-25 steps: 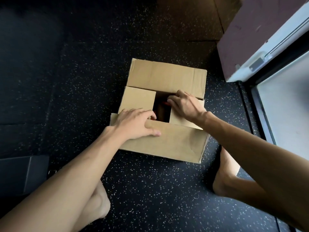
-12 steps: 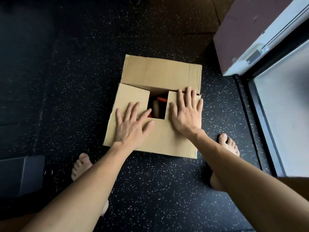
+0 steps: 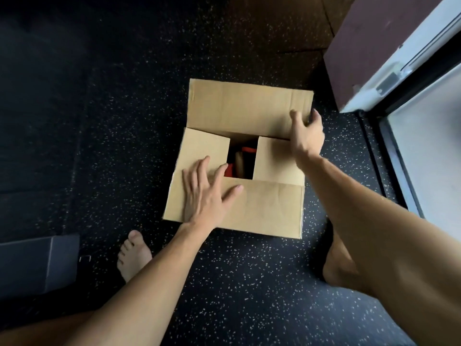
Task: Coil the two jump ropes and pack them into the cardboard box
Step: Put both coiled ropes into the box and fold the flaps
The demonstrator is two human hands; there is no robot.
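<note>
We log the cardboard box [image 3: 239,211] on the floor [image 3: 124,121], three flaps folded in — left hand [image 3: 204,193] flat, fingers spread, on the near flaps, right hand [image 3: 305,131] curled round the right edge of the open far flap [image 3: 244,108] — jump ropes [image 3: 240,158] inside, red and tan parts showing through the gap.
</note>
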